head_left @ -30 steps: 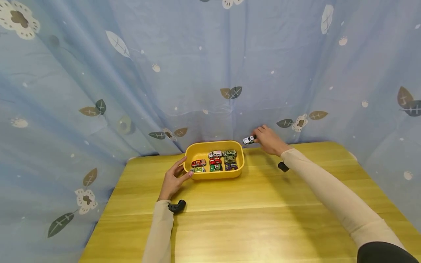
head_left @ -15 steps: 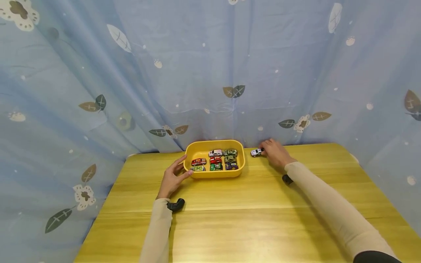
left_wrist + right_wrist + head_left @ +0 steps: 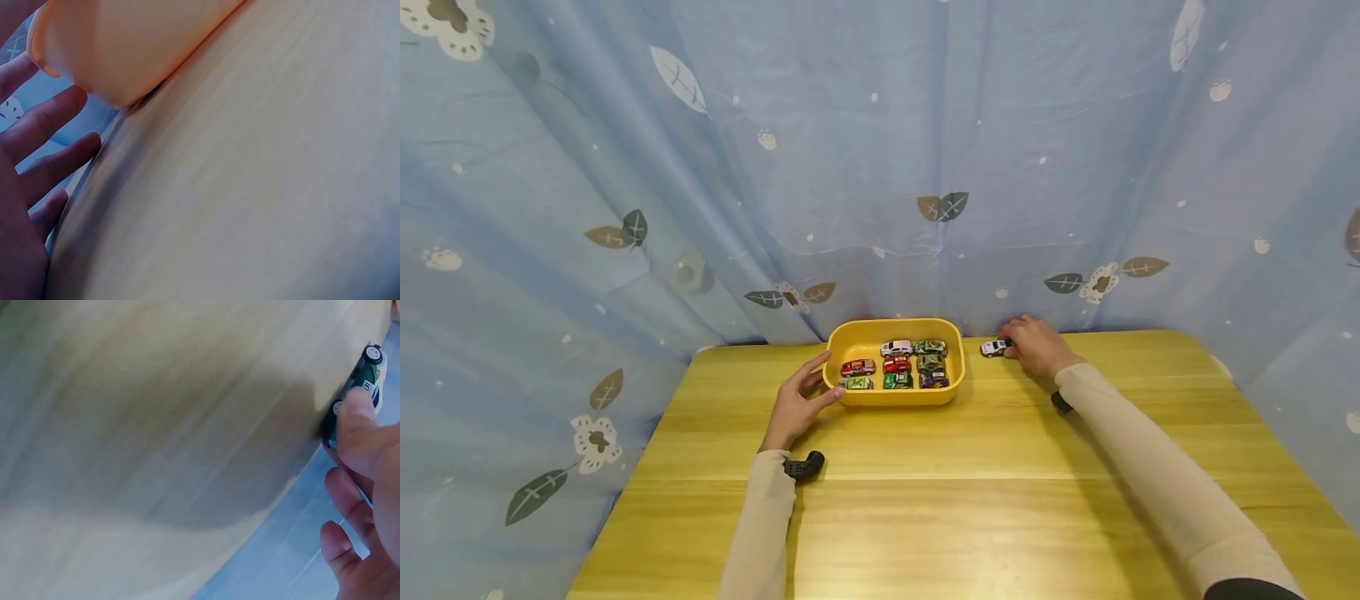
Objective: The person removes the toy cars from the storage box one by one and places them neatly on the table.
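A white toy car [image 3: 995, 348] lies at the back of the table, a little right of the yellow plastic bin [image 3: 898, 398]. My right hand [image 3: 1037, 348] pinches its right end. In the right wrist view the thumb presses the side of this toy car [image 3: 372, 375], which shows green and dark markings and black wheels; the other fingers are partly hidden. My left hand [image 3: 795, 407] holds the bin's left end, with the thumb at the front rim and fingers along the end wall. Spread fingers touch the bin [image 3: 144, 44] in the left wrist view.
Inside the bin sit several toy cars, among them a red-orange car [image 3: 858, 367], a light green car [image 3: 856, 383] and a purple car [image 3: 934, 380]. A blue patterned curtain [image 3: 850, 167] hangs directly behind the wooden table [image 3: 925, 533].
My right hand has brought the white toy car down from in front of the curtain to the tabletop, slightly rightward. The left hand stays at the bin, and the view has shifted a little.
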### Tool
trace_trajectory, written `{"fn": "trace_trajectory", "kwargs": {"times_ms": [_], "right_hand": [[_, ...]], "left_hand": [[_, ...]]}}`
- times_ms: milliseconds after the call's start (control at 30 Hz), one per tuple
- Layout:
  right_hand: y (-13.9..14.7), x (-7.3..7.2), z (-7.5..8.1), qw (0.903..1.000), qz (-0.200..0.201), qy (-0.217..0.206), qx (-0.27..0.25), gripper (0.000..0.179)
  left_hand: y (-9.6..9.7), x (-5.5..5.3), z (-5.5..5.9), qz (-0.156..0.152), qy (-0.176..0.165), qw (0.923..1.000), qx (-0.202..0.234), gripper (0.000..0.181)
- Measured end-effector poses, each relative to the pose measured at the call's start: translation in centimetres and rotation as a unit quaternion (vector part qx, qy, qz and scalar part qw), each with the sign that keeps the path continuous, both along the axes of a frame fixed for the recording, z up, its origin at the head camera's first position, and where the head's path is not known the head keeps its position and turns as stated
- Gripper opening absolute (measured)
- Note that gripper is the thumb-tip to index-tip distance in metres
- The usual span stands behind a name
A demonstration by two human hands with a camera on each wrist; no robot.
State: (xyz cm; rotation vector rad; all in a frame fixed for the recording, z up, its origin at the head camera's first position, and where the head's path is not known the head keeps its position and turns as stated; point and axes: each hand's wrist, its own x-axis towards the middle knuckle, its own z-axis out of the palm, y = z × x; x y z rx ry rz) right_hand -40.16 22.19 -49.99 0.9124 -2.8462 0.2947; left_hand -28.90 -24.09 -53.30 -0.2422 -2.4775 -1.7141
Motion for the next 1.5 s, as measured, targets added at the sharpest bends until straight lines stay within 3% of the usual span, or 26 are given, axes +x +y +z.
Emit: {"fn": "trace_trajectory", "kwargs": {"times_ms": [133,300,533,567,700,833,1000,1100,1267,1367,1500], "right_hand": [[0.0,-0.1,0.4,1.0000,0.002,-0.009,-0.002,0.027],[0.1,-0.5,0.7,0.9983,-0.016,-0.052,-0.017,0.036],[0.0,-0.7,1.3,0.9965,-0.027,-0.077,-0.016,0.065],[0.0,-0.7,1.5,0.9961,-0.028,-0.083,-0.014,0.071],[0.4,-0.7,3.4,0.9926,-0.046,-0.112,-0.009,0.088],[-0.1,-1.1,6.7,0.9912,-0.038,-0.124,-0.026,0.084],[-4.7,-1.4,10.4,0.9868,0.035,-0.145,-0.064,0.075],[-8.4,-1.2,11.4,0.9798,0.089,-0.163,-0.074,0.069],[-14.2,-1.4,11.0,0.9780,0.136,-0.145,-0.066,0.049],[-17.0,-1.7,9.9,0.9805,0.135,-0.130,-0.061,0.040],[-19.7,-1.7,8.6,0.9777,0.132,-0.155,-0.052,0.035]], "left_hand": [[-0.1,-0.2,-0.4,0.003,0.006,0.9999,0.009,0.075],[-0.1,-0.3,-0.5,-0.001,0.018,0.9997,0.014,0.073],[0.9,1.4,2.1,0.003,-0.002,0.9997,0.025,0.073],[0.9,1.4,2.1,0.005,-0.005,0.9997,0.024,0.073],[1.1,1.4,2.2,-0.006,-0.016,0.9996,0.022,0.075],[1.2,1.4,2.5,-0.022,-0.012,0.9995,0.017,0.076],[0.7,1.4,2.8,-0.011,-0.008,0.9999,0.010,0.075],[0.2,1.0,1.9,-0.007,-0.008,0.9999,0.009,0.075],[-0.5,0.2,0.4,0.004,0.000,0.9999,0.011,0.076],[-0.6,0.3,0.3,0.013,0.008,0.9998,0.010,0.074],[-0.5,0.8,0.2,0.009,0.010,0.9999,0.008,0.072]]}}
